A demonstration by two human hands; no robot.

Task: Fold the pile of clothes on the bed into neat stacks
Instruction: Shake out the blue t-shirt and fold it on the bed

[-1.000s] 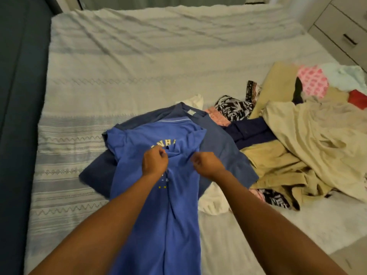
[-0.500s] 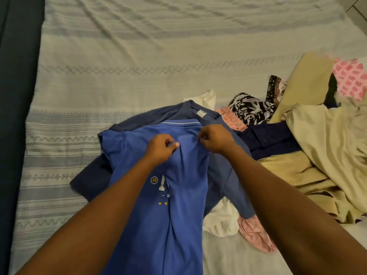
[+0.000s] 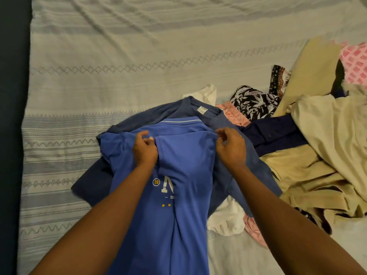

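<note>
Blue shirt [image 3: 184, 161] on bed [image 3: 119, 56], left hand [image 3: 145, 149] and right hand [image 3: 230, 147] pinching its folded top edge

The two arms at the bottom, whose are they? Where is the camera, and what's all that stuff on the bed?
There is no robot here. The arms belong to a person who wears a camera on their head, so the picture looks forward and down, just as that person sees things. The left hand and the right hand each pinch the top of a bright blue shirt with white and yellow print. It lies over a darker blue shirt, on a bed cover with stripes and zigzags. To the right is an unfolded pile: tan clothes, a black-and-white leafy piece and a pink patterned cloth. A white cloth peeks out from under the blue shirts.
</note>
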